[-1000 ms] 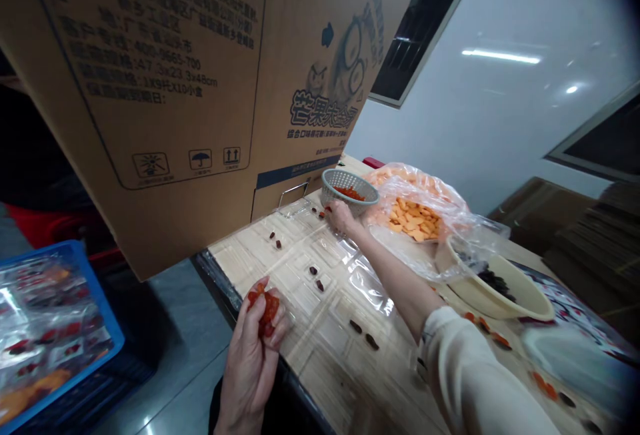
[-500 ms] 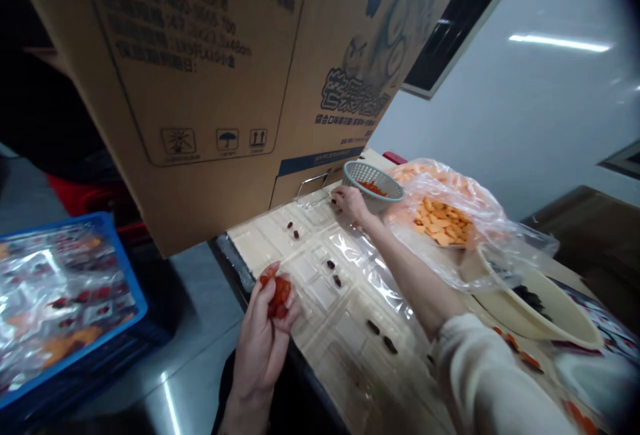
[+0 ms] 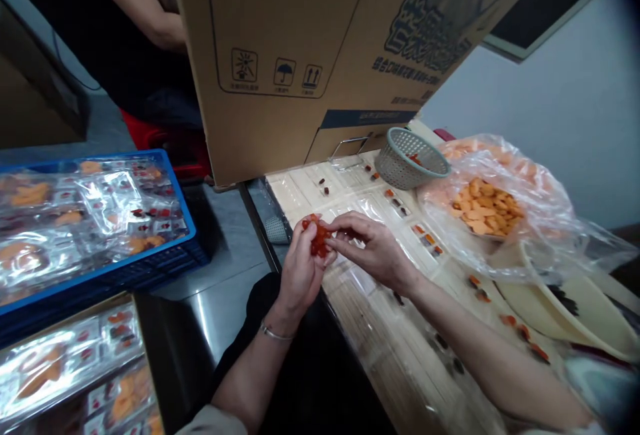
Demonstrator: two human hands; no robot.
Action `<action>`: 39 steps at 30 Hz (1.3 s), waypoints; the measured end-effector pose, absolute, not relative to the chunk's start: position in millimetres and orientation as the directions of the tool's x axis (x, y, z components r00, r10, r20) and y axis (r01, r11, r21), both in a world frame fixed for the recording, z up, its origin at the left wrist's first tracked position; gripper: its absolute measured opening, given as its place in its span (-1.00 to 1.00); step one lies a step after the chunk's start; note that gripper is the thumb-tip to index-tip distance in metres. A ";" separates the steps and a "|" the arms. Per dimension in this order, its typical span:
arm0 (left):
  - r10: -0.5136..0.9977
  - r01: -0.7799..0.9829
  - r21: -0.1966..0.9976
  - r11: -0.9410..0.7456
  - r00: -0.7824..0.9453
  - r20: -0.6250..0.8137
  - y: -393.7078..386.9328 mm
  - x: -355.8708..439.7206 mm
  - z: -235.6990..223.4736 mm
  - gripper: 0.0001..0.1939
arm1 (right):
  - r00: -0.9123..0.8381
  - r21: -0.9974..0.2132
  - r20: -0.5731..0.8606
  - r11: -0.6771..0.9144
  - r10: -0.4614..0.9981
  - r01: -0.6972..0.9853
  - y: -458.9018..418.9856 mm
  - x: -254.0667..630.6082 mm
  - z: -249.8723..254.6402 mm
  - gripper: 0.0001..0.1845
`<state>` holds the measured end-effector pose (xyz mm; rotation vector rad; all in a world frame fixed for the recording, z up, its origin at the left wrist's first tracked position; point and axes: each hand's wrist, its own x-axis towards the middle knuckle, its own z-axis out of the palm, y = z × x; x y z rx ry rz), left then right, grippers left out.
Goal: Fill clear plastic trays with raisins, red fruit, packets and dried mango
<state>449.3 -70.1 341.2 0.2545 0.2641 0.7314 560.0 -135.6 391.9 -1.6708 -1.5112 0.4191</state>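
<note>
Cupped in my left hand point(image 3: 303, 265) is a handful of glossy orange-red dried fruit pieces point(image 3: 318, 238). My right hand point(image 3: 377, 248) meets it from the right, thumb and fingertips pinched at the edge of the handful; what exactly sits between those fingertips is hard to see. Both hands are above the near edge of a wooden table point(image 3: 370, 335). Clear plastic compartment trays point(image 3: 300, 188) lie on it, partly covered by my hands and arm. Dark dried pieces point(image 3: 325, 189) sit in some compartments, and orange and dark pieces point(image 3: 427, 239) line the right-hand ones.
A large cardboard box point(image 3: 280, 41) rises behind the trays. To the right are a grey-green basket point(image 3: 395, 161), a plastic bag of orange slices point(image 3: 485, 208) and a cream basin point(image 3: 595, 301). Packed sachets fill a blue crate point(image 3: 187, 218) at left. Another person's arm point(image 3: 145, 8) shows behind.
My right hand has come back from beside the basket to the fruit in my left hand. Orange pieces now show in the right-hand tray compartments. The view has shifted left and down.
</note>
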 end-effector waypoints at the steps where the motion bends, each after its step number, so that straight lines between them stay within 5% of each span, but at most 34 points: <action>1: 0.679 -0.618 0.315 0.720 0.721 -0.138 -71.8 449.8 341.1 -0.87 | 0.262 -0.776 0.255 0.035 0.931 0.630 -137.6 560.3 392.0 -0.76; 5: 0.662 -0.609 0.294 0.736 0.739 -0.126 -78.5 451.3 341.6 -0.87 | 0.427 -0.902 0.091 -0.107 0.900 0.418 -146.9 557.5 393.4 -0.62; 10: 0.623 -0.574 0.257 0.778 0.757 -0.196 -83.5 451.1 344.7 -0.87 | 0.536 -0.981 0.030 -0.079 0.844 0.179 -154.9 557.2 389.8 -0.57; 19: 0.619 -0.564 0.278 0.778 0.765 -0.180 -87.5 454.0 346.4 -0.87 | 0.554 -0.998 -0.046 -0.055 0.832 -0.001 -161.2 568.4 380.5 -0.65; 26: 0.631 -0.569 0.311 0.761 0.762 -0.149 -90.7 457.7 345.7 -0.83 | 0.541 -0.993 0.036 -0.029 0.840 0.111 -162.1 568.8 380.5 -0.68; 32: 0.598 -0.522 0.336 0.784 0.781 -0.183 -87.1 454.7 345.1 -0.77 | 0.595 -0.964 -0.147 0.021 0.790 -0.266 -153.3 578.1 385.7 -0.69; 36: 0.602 -0.531 0.314 0.787 0.773 -0.202 -79.3 452.2 342.0 -0.75 | 0.633 -0.968 -0.113 0.059 0.766 -0.245 -139.7 612.3 380.8 -0.65; 39: 0.619 -0.547 0.310 0.777 0.754 -0.221 -72.4 449.1 340.0 -0.75 | 0.737 -1.000 0.010 0.028 0.676 -0.012 -116.2 660.7 377.6 -0.61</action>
